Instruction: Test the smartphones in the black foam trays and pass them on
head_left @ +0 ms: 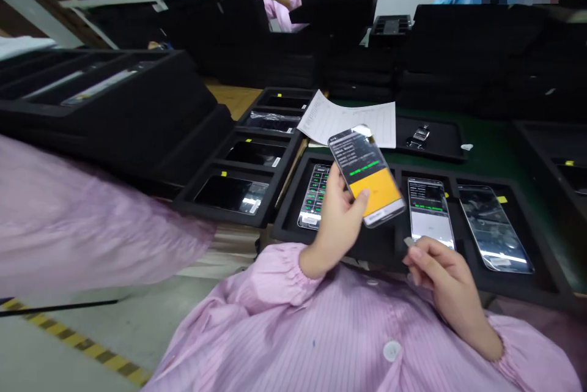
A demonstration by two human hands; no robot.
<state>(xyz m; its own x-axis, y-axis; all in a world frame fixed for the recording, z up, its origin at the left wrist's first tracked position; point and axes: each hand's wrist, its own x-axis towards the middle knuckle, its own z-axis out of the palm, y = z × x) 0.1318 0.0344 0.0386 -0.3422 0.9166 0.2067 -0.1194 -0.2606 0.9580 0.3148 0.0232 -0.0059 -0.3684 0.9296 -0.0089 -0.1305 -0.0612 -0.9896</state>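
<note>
Above a black foam tray [548, 279]: one smartphone [367, 175], long axis slanting up and away, gripped in the left hand [337, 227]; right hand [443, 276], just beside, pinching a small grey tab [408, 241].

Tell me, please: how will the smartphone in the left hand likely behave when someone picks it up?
The smartphone looks rigid, with no bend where the left hand grips it. Its glossy glass front is probably slippery and likely fragile.
</note>
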